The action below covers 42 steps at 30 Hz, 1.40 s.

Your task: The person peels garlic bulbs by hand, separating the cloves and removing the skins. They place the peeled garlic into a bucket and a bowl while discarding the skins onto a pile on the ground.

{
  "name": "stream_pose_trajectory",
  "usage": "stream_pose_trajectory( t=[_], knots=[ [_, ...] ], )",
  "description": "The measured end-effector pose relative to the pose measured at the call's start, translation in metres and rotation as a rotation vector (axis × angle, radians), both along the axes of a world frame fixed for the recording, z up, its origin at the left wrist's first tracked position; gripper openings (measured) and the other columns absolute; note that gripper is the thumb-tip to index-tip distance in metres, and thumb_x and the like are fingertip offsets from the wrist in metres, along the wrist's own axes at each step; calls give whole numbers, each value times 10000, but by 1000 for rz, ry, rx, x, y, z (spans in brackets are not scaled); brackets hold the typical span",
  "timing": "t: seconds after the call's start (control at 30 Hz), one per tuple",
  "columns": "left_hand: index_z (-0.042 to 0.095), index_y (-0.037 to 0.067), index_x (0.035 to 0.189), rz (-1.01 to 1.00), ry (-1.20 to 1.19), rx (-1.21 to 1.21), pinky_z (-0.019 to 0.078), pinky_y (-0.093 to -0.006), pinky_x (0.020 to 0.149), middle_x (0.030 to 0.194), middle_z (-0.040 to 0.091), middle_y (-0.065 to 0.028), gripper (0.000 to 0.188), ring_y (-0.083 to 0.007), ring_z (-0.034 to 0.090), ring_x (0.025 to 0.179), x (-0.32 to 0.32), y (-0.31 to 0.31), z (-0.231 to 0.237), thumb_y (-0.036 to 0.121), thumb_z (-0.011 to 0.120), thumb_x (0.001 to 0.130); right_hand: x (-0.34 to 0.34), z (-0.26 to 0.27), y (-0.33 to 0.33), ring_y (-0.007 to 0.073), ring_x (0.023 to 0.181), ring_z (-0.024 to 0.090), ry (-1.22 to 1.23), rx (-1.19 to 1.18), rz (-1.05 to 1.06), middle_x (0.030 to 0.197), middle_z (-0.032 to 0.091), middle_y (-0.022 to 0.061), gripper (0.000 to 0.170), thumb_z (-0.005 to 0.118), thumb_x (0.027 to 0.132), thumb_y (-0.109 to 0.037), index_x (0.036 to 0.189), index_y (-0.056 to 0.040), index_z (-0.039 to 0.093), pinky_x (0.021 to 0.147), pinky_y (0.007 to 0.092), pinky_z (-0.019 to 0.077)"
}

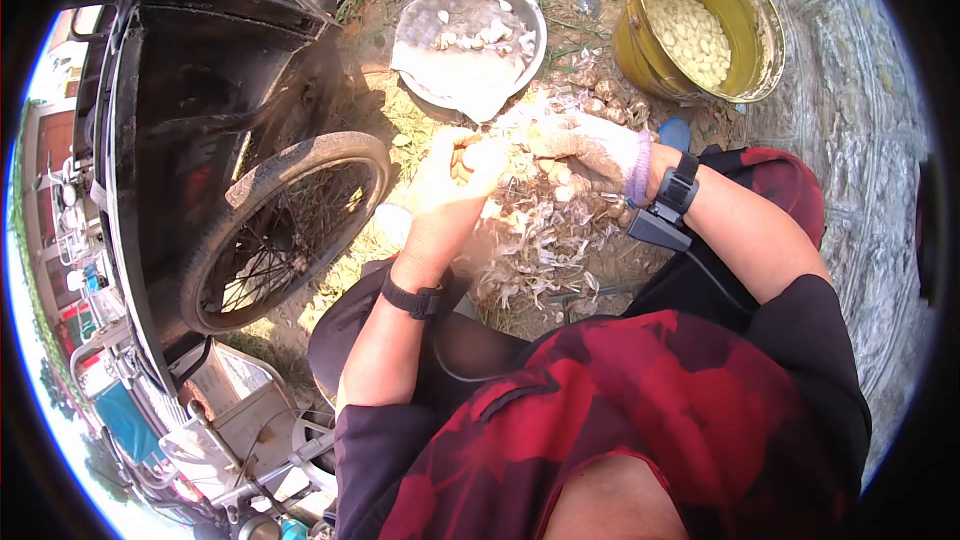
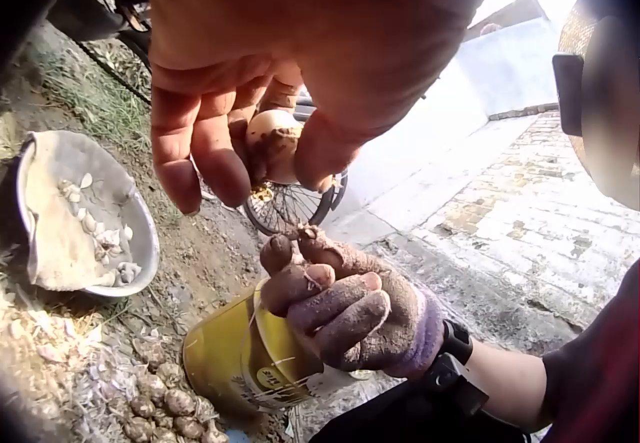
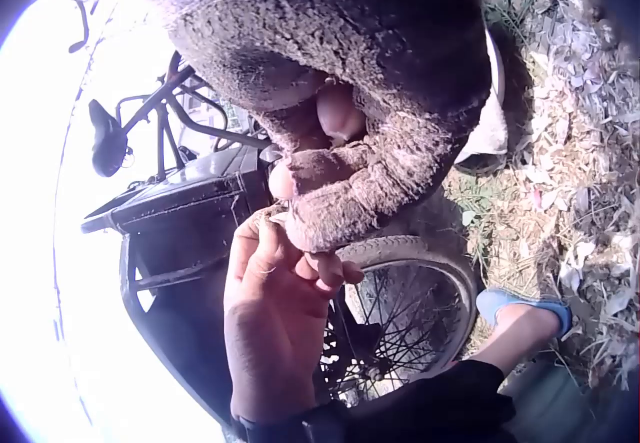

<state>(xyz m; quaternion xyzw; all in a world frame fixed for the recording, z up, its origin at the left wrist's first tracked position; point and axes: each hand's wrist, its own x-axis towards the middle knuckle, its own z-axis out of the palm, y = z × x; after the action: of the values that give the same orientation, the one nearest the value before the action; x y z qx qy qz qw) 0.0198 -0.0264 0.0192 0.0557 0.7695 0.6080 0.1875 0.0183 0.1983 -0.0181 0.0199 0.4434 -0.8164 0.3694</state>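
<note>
While pinching a garlic bulb [image 2: 276, 141] with the left hand [image 1: 460, 175], mid-frame, curls the gloved right hand's [image 1: 590, 152] fingers, hold unclear; near cloth [image 1: 455, 70] and cloves [image 1: 492, 32] in basin [image 1: 541, 30], top centre, and peeled cloves [image 1: 688, 38] in yellow bucket [image 1: 636, 55], upper right.

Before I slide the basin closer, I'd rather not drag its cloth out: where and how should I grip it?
Probably best from the right, fingers hooked over the bare rim of the basin. It curves exposed there, while the cloth lies against the left side and droops over the near edge, where a grip could drag it.
</note>
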Motion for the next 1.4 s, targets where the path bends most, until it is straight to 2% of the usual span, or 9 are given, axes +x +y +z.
stream_pose_trajectory(
  t=[0.2,0.3,0.57,0.83,0.87,0.97,1.03,1.1,1.4],
  knots=[
    [500,24,1183,151,-174,126,491,-229,777,977,624,-31,333,-77,585,920,-2,-4,-6,35,656,888,-52,9,2,214,1061,575,-176,-72,-289,1149,587,59,391,561,972,-366,1266,-110,529,830,349,516],
    [519,19,1217,156,-206,186,495,-240,769,1001,635,-37,371,-88,593,911,-4,-2,1,72,670,883,-56,27,-7,166,1064,566,59,391,-514,1167,606,47,451,572,951,-422,1262,-97,540,821,320,489],
    [577,1,1177,-2,223,-145,483,-212,689,902,644,-12,387,-68,571,774,4,-5,-16,87,737,835,-13,41,-25,77,832,601,144,392,162,985,655,39,342,582,965,-322,1167,-48,619,662,229,508],
    [582,12,1076,-79,297,-260,487,-220,682,910,655,-29,324,-78,582,780,8,10,0,49,756,804,-3,11,-23,148,1015,594,378,408,25,1090,665,57,292,556,964,-199,1199,-35,612,938,303,472],
    [579,20,1096,10,103,-3,491,-222,695,944,654,-34,318,-84,590,801,10,14,4,50,739,823,-1,7,-21,148,1015,594,378,407,23,1090,665,57,292,556,964,-199,1199,-35,612,938,303,472],
    [558,32,1168,113,-123,279,500,-231,731,1016,649,-49,337,-93,605,853,4,17,13,65,699,863,2,6,-19,154,992,626,72,15,-154,1055,664,68,281,530,978,-190,1202,-33,593,897,304,505],
    [541,35,1220,127,-149,305,505,-238,753,1053,645,-59,364,-97,612,884,-2,16,15,78,677,885,-5,21,-20,146,760,669,-277,-267,-255,991,673,79,317,583,955,-239,1194,-31,570,667,268,579],
    [490,30,1308,84,-155,286,513,-255,797,1085,648,-82,436,-104,626,905,-7,16,17,112,652,911,-17,22,-12,172,804,678,-258,-301,-238,986,669,96,294,575,957,-223,1154,-6,583,725,302,585],
    [484,-18,1265,72,-76,244,508,-269,868,1166,650,-151,378,-160,644,1008,-7,14,5,94,618,931,-45,40,-6,144,907,640,252,494,-402,1033,656,78,369,601,944,-348,1177,-63,590,796,309,539]
  ],
)
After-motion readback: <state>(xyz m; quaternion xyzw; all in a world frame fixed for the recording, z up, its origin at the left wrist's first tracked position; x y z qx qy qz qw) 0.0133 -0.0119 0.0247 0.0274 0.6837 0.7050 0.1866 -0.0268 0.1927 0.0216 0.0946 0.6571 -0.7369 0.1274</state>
